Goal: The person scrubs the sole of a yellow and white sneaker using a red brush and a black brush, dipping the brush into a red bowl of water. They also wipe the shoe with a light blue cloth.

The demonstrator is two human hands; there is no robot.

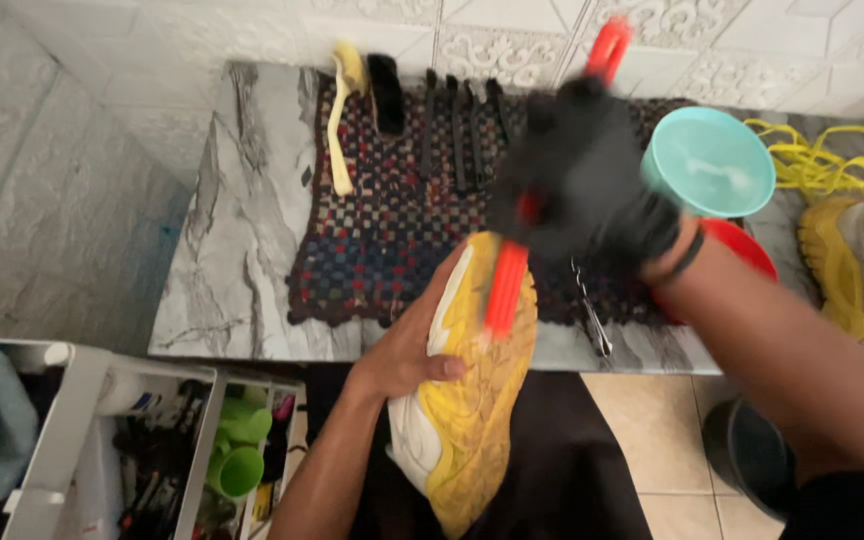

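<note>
My bare left hand (pixel 407 350) grips the yellow-soled shoe (pixel 472 400) below the counter's (pixel 242 250) front edge; my gloved right hand (pixel 582 190) is closed around a red brush (pixel 505 288) touching the sole. A teal cup (pixel 709 160) stands near the back right

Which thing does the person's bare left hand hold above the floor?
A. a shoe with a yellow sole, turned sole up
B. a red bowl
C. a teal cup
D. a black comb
A: the left hand grips the side of the shoe, whose yellow sole faces the camera, while the gloved right hand holds a red-handled brush against the sole.
</note>
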